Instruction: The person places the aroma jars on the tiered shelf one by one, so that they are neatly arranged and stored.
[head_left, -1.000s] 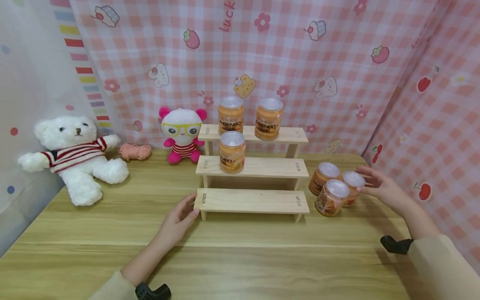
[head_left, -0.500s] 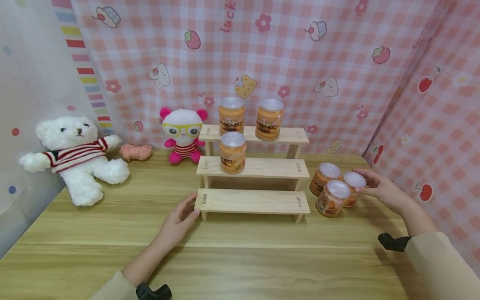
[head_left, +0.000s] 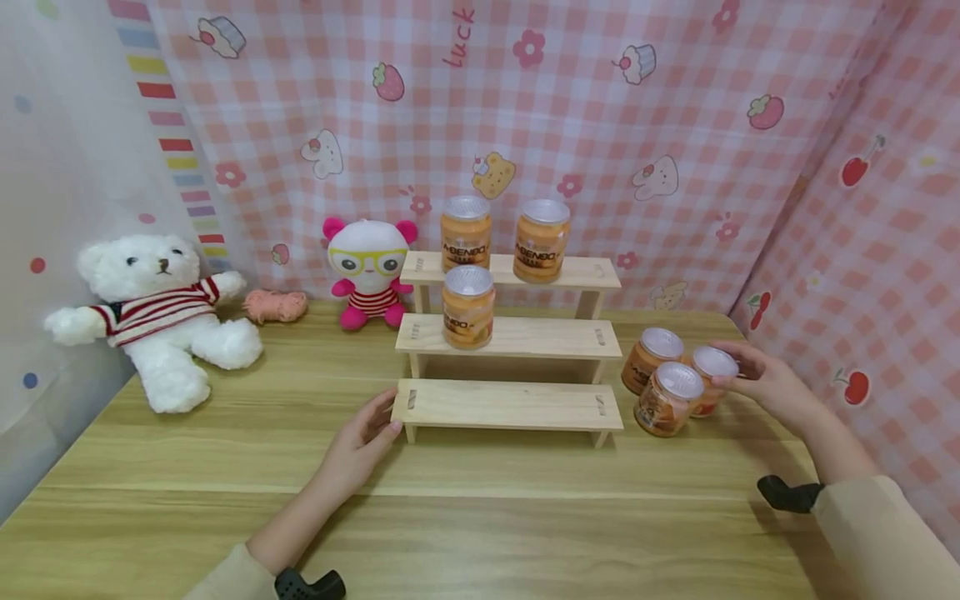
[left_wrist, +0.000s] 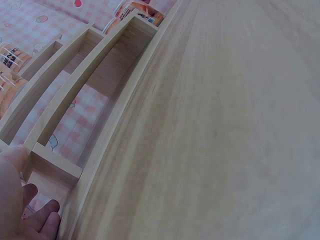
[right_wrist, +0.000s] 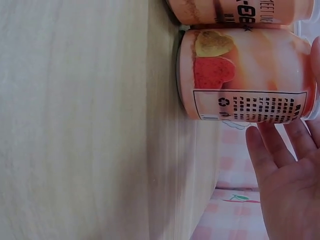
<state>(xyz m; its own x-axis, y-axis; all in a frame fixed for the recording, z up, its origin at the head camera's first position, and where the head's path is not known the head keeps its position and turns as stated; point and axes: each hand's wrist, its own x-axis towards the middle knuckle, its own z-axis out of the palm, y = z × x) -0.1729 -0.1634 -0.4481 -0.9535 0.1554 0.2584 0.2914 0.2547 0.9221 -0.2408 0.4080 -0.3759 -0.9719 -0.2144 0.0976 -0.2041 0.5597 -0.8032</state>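
My left hand [head_left: 360,442] touches the left end of the lowest step of a wooden tiered display stand [head_left: 510,404], thumb at its front corner. In the left wrist view the other fingers [left_wrist: 50,206] lie loosely beside the step's leg. On the right, my right hand [head_left: 772,387] holds a canned-fruit jar [head_left: 707,403] by its upper part, thumb near the clear lid and fingers behind. The right wrist view shows this jar's printed label [right_wrist: 250,105] and its base near the tabletop. Two similar jars stand close beside it, one at the front [head_left: 663,408] and one behind left [head_left: 643,362].
Two orange jars [head_left: 542,246] stand on the top step and one jar [head_left: 468,312] on the middle step's left. A panda doll [head_left: 369,271], pink yarn [head_left: 276,306] and white teddy bear [head_left: 161,333] sit at the left. A checked curtain [head_left: 585,125] hangs behind.
My right hand has closed in on the rightmost jar, and that jar seems to have shifted very slightly. The left hand stays at the stand's lowest step.
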